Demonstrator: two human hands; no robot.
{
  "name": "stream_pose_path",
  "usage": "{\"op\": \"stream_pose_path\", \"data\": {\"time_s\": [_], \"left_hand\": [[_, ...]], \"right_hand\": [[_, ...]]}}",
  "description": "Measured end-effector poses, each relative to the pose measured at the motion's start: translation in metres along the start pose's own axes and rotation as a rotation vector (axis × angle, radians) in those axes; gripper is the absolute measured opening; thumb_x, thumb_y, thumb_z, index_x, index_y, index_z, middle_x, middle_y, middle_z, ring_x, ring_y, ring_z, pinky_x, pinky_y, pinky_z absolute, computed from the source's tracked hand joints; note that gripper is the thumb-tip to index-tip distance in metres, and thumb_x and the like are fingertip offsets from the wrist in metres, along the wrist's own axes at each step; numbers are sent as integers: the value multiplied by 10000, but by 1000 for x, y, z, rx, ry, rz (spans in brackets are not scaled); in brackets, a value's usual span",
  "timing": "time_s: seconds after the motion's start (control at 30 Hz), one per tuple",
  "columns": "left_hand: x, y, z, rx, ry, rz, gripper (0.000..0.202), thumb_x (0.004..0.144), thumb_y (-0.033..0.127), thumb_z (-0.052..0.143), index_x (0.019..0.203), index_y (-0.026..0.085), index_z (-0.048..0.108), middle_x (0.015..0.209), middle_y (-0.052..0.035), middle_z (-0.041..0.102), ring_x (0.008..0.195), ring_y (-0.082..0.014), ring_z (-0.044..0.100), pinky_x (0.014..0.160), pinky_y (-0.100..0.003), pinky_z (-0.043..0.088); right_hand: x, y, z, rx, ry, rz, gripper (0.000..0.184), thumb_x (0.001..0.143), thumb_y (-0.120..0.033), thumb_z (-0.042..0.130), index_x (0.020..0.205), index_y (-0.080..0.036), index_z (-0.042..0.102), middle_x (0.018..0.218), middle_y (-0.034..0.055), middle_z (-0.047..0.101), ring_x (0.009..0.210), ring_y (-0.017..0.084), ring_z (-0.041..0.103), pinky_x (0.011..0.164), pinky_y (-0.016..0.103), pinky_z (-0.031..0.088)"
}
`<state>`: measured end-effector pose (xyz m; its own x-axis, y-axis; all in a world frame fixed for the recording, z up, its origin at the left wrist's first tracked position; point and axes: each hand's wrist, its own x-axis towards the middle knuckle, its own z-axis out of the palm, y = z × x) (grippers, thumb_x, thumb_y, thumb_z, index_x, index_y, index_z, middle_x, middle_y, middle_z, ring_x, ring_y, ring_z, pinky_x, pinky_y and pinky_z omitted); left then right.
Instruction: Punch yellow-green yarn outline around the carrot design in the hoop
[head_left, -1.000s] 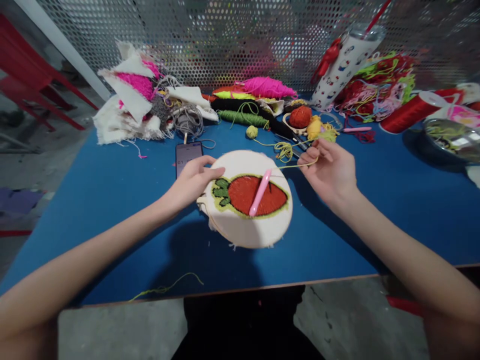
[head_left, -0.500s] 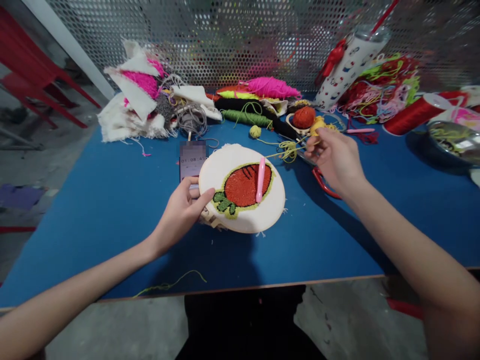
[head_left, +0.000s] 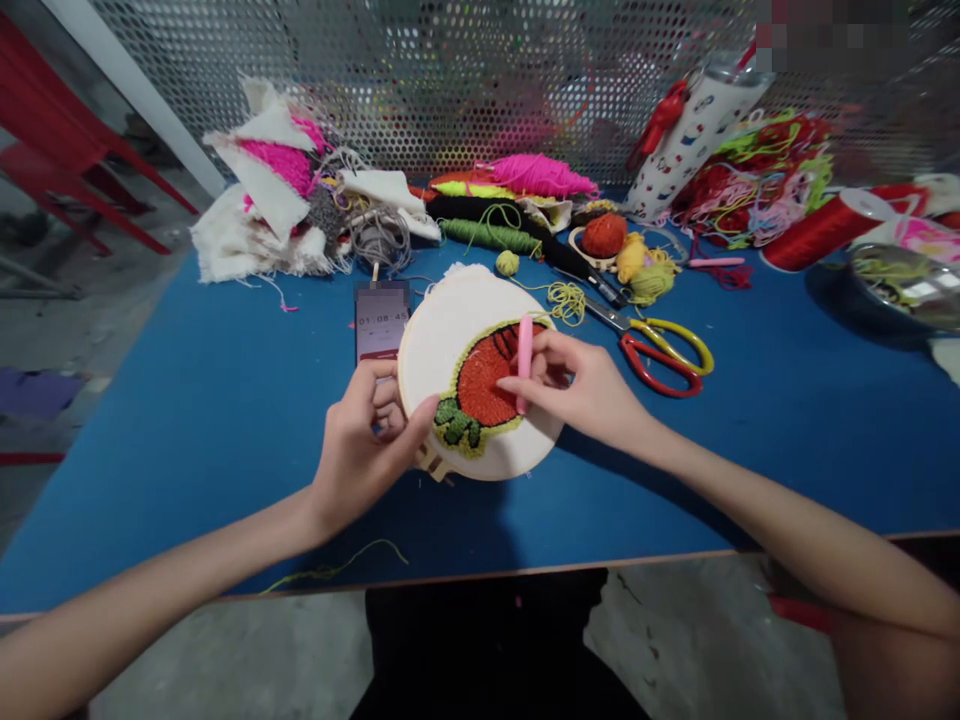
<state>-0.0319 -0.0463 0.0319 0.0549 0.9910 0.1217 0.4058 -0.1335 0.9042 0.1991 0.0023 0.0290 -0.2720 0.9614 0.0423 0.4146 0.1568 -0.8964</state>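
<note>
My left hand (head_left: 364, 450) grips the left rim of a round embroidery hoop (head_left: 435, 320), thumb on top and fingers beneath. White cloth is stretched in the hoop, tilted up off the table. On the cloth is a looped-yarn motif (head_left: 480, 380), a red carrot-like shape with green leaves and a black and yellow-green outline. Fingers of my right hand (head_left: 596, 390) close around a pink punch needle (head_left: 525, 345) held upright over the motif's right side. Its tip is hidden. Yellow-green yarn (head_left: 566, 302) trails from near the needle to loose loops behind the hoop.
Scissors (head_left: 660, 355) with red and yellow handles lie right of the hoop. A phone (head_left: 382, 318) showing a timer is behind my left hand. Yarn bundles (head_left: 544, 176), cloth scraps (head_left: 255, 240), a tumbler (head_left: 694, 135), a red spool (head_left: 825, 230) and a metal bowl (head_left: 907, 285) line the back.
My right hand has left the yellow yarn by the scissors, moved left and down to the hoop and taken hold of the punch needle. The hoop has tilted up towards me slightly.
</note>
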Motion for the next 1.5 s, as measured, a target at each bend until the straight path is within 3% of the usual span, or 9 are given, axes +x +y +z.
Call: {"op": "stream_pose_path", "data": {"time_s": [0.2, 0.4, 0.53, 0.77, 0.93, 1.1, 1.2, 1.3, 1.5], "left_hand": [[-28, -6, -14, 246, -147, 197, 147, 923, 316, 588, 982, 195, 529, 580, 71, 543, 433, -59, 424, 419, -172, 339], [-39, -10, -21, 443, -286, 523, 64, 960, 206, 532, 922, 188, 581, 665, 31, 609, 530, -85, 536, 518, -200, 425], [-10, -1, -12, 599, -230, 595, 150, 957, 268, 534, 918, 144, 608, 815, -63, 652, 762, -181, 610, 673, -289, 517], [48, 0, 42, 890, -424, 618, 710, 907, 547, 563, 1352, 3, 460, 1383, -276, 495, 1293, -399, 461, 1036, -507, 430], [84, 7, 65, 915, -537, 503, 674, 921, 590, 508, 1336, 60, 475, 1254, -209, 578, 1188, -355, 524, 961, -459, 448], [105, 6, 57, 769, -569, 369, 525, 846, 597, 624, 1080, 129, 580, 1044, -126, 653, 989, -278, 607, 816, -356, 457], [110, 3, 43, 662, -480, 338, 432, 849, 568, 627, 959, 153, 586, 962, -82, 663, 876, -222, 612, 749, -309, 444], [112, 6, 31, 696, -311, 325, 377, 893, 511, 585, 979, 145, 578, 965, -91, 660, 852, -213, 611, 758, -311, 455], [107, 26, 37, 1018, -136, 337, 434, 976, 397, 441, 1230, 54, 521, 1199, -232, 560, 1175, -369, 523, 949, -455, 439]], "right_hand": [[-7, 16, -4, 21, -52, -178, 181, 861, -295, 626, 741, -240, 503, 577, -37, 595, 514, 124, 494, 538, 304, 412], [-10, 46, -32, 59, -145, -359, 132, 796, -251, 741, 822, -201, 621, 603, -39, 655, 440, 70, 427, 419, 246, 347], [-15, 47, -46, 92, -196, -427, 97, 789, -209, 749, 784, -203, 652, 717, -4, 699, 558, 101, 568, 518, 267, 465], [-32, 42, -52, 49, -239, -258, 156, 779, -221, 766, 791, -201, 612, 677, -26, 643, 585, 93, 579, 527, 230, 471], [-32, 46, -51, -6, -256, -294, 81, 820, -248, 727, 809, -186, 677, 763, 13, 696, 693, 121, 641, 622, 259, 522], [-29, 42, -54, -34, -321, -476, 30, 846, -175, 694, 829, -200, 694, 775, 5, 727, 757, 129, 674, 761, 312, 569], [-27, 43, -51, -121, -196, -575, 65, 854, -163, 680, 868, -221, 704, 790, 4, 750, 783, 144, 698, 776, 326, 592], [-22, 45, -41, -295, 108, -706, 89, 842, -158, 693, 899, -224, 710, 806, 20, 773, 835, 181, 737, 788, 345, 602], [-4, 48, -12, -460, 389, -840, 159, 831, -165, 716, 970, -240, 695, 825, 13, 777, 817, 191, 746, 729, 347, 607]]}}
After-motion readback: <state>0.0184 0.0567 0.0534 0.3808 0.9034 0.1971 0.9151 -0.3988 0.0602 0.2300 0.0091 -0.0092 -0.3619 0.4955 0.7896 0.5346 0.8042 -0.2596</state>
